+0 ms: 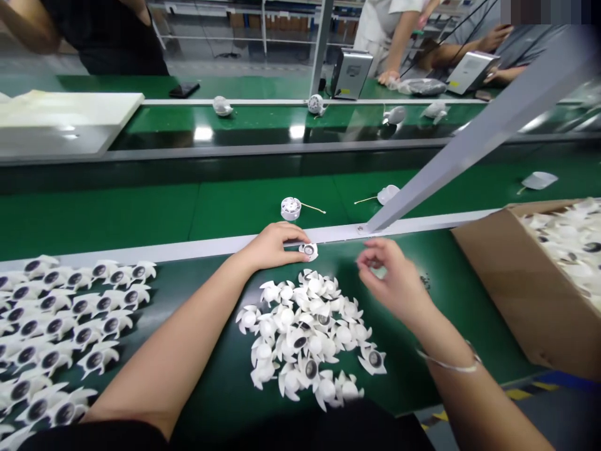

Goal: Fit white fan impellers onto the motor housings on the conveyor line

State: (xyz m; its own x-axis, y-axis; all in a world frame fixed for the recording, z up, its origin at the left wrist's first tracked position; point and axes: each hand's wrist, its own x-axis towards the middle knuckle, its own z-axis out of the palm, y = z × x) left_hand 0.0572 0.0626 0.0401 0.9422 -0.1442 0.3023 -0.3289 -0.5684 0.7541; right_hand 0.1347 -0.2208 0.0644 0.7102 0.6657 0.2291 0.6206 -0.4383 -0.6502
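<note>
My left hand (275, 245) is closed on a small white fan impeller (308, 252), gripped between thumb and fingers at the bench's far edge, its dark round hub facing up. To the right, my right hand (392, 275) is raised over the bench with thumb and fingertips curled together in a pinch. Whatever is between those fingertips, if anything, is too small to make out. Between my forearms lies a loose pile of white fan impellers (314, 338), some hub up, others turned over. Tiny dark pieces (425, 280) lie just behind my right hand.
Rows of impellers (51, 326) stand at left. An open cardboard box (516, 282) of white parts sits at right. On the green conveyor (235, 207) are a round white motor housing (291, 208) with a wire and other housings. A slanted metal post (451, 147) crosses at right. People stand beyond.
</note>
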